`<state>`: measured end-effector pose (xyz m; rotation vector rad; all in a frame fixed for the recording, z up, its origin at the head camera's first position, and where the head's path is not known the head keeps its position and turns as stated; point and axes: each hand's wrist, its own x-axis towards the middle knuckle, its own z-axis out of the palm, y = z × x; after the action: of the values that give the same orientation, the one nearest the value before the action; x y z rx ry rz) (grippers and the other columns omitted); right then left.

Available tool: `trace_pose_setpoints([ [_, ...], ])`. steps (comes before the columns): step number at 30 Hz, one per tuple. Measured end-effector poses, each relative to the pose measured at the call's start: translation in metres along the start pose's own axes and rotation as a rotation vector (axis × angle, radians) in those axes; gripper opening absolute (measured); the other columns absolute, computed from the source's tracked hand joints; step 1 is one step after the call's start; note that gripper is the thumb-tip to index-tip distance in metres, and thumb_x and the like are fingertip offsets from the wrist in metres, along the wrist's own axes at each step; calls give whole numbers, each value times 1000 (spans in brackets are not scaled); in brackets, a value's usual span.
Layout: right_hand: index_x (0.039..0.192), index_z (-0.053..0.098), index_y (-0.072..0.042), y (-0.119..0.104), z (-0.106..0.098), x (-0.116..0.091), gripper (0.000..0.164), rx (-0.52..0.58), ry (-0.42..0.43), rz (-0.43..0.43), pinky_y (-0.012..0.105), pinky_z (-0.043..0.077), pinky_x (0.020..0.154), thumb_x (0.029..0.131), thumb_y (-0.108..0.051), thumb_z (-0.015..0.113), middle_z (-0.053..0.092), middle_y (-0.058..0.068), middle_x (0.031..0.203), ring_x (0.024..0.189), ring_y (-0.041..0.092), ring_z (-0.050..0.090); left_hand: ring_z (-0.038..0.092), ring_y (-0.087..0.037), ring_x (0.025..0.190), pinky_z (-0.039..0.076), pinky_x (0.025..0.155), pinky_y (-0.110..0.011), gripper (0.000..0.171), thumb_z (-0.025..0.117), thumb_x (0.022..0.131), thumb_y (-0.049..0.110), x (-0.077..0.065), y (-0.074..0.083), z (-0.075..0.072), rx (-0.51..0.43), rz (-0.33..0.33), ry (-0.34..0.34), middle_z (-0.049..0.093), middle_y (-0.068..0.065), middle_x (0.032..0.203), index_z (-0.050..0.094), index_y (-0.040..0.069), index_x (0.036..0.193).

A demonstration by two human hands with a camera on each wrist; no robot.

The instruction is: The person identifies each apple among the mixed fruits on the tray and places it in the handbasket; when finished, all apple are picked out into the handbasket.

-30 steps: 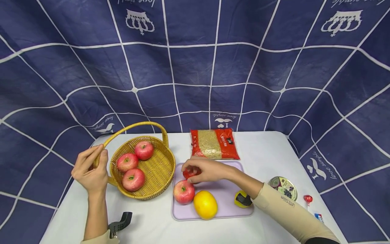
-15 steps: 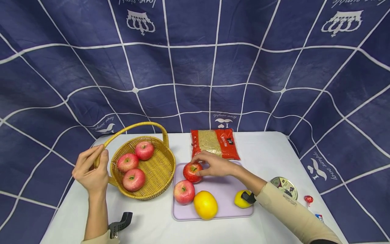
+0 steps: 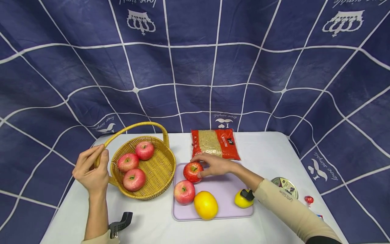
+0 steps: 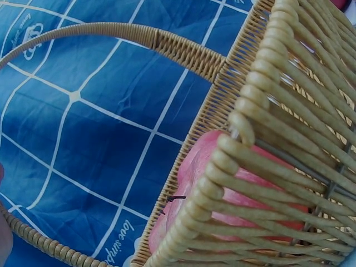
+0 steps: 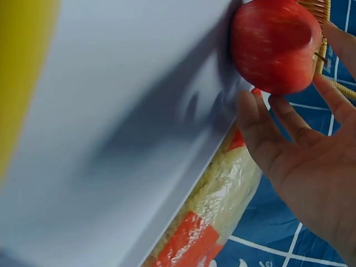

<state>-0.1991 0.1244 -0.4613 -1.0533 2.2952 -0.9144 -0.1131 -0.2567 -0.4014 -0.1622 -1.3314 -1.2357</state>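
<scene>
In the head view my left hand (image 3: 91, 169) grips the arched handle (image 3: 134, 127) of a yellow wicker basket (image 3: 161, 162). Pink-red apples (image 3: 134, 179) lie in the left part of the basket; the left wrist view shows an apple (image 4: 194, 189) behind its woven side. My right hand (image 3: 217, 166), fingers loosely spread, is at the right side of a darker red apple (image 3: 191, 171) on the lilac tray (image 3: 222, 189). In the right wrist view the fingertips come right up to this red apple (image 5: 275, 47), with the palm apart from it.
On the tray are another apple (image 3: 184, 192), a yellow oval fruit (image 3: 206, 205) and a smaller lemon-yellow fruit (image 3: 242, 200). A red-ended bag of noodles (image 3: 210, 144) lies behind it. To the right are a round tin (image 3: 286, 187) and a red lollipop (image 3: 309, 199).
My right hand has loosened from over the red apple and drawn a little to the right, so the apple now shows on the tray. The left hand and basket have stayed put.
</scene>
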Motion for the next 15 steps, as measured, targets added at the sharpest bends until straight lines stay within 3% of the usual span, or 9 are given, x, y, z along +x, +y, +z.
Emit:
trace_pose_setpoints([
  [15, 148, 50, -28, -2, 5, 17, 70, -95, -95, 63, 36, 42, 109, 84, -39, 79, 52, -6, 143, 125, 11, 49, 70, -15, 86, 56, 81, -19, 14, 78, 74, -10, 0, -3, -2, -5, 10, -7, 74, -21, 89, 74, -17, 85],
])
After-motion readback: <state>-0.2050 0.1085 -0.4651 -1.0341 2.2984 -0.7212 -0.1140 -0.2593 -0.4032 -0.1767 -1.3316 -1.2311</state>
